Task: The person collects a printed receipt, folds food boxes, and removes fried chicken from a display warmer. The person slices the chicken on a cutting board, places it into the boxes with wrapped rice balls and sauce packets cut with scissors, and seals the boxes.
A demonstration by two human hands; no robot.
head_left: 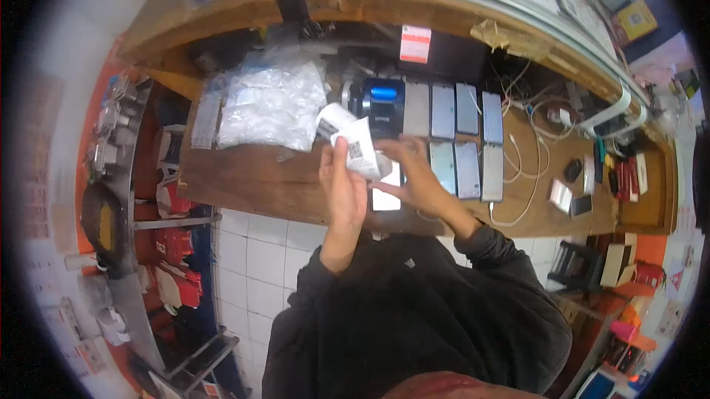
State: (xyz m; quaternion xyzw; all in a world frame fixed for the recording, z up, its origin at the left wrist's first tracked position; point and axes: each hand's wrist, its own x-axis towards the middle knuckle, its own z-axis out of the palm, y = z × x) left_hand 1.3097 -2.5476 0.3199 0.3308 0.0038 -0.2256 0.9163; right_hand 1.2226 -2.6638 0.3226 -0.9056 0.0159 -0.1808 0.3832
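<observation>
My left hand is closed around a curled strip of white printed paper labels, its thumb pressed on the front beside a QR code. The strip's rolled part shows above the thumb. Close to the strip's right side, my right hand has its thumb and fingers curved apart; whether a fingertip touches the paper is unclear. Below the right hand lies a phone with a lit white screen, partly covered by the fingers. A black label printer with a blue part on top stands just behind the hands.
Several phones lie in two rows to the right of the printer. White cables curl beyond them. A large clear plastic bag of white items covers the left of the wooden table. A shelf edge overhangs the back.
</observation>
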